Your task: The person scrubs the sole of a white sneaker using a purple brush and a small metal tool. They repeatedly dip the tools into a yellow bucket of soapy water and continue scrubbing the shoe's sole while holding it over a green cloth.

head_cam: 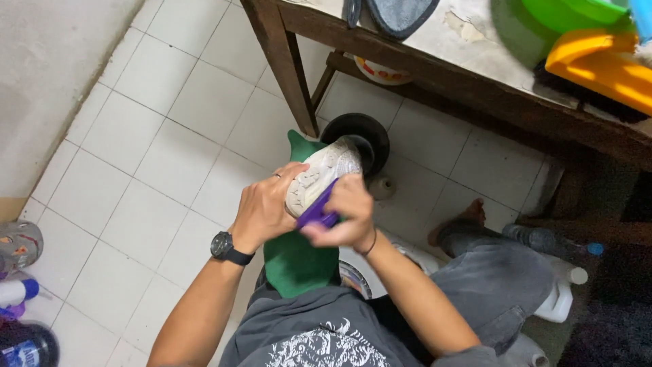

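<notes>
The person is sitting low, grey T-shirt (pixel 305 336) and grey trousers (pixel 496 285) nearest to the camera, with a green cloth (pixel 295 261) lying over the lap. Just above it, the left hand (pixel 261 211), with a black watch (pixel 227 248) on its wrist, is gripping a white shoe (pixel 319 177) from the side, fingers curled together around the sole and thumb pressed against it. The shoe is being held sole up, tilted, in front of the chest and over the green cloth. The right hand (pixel 343 214) is closing its fingers tightly around a purple brush (pixel 316 211), whose end is lying against the sole; a thin band is sitting on that wrist.

Right behind the shoe, a round black basin (pixel 367 136) is standing on the white tiled floor (pixel 156 156), and a bare foot (pixel 468 217) is resting to the right of it. A white plastic jug (pixel 560 299) is lying by the knee. Bottles (pixel 20 292) are standing at the left edge. Farther off, a wooden table (pixel 435 75) is carrying green and yellow plastic things (pixel 591 47) and a grey cloth (pixel 401 13).
</notes>
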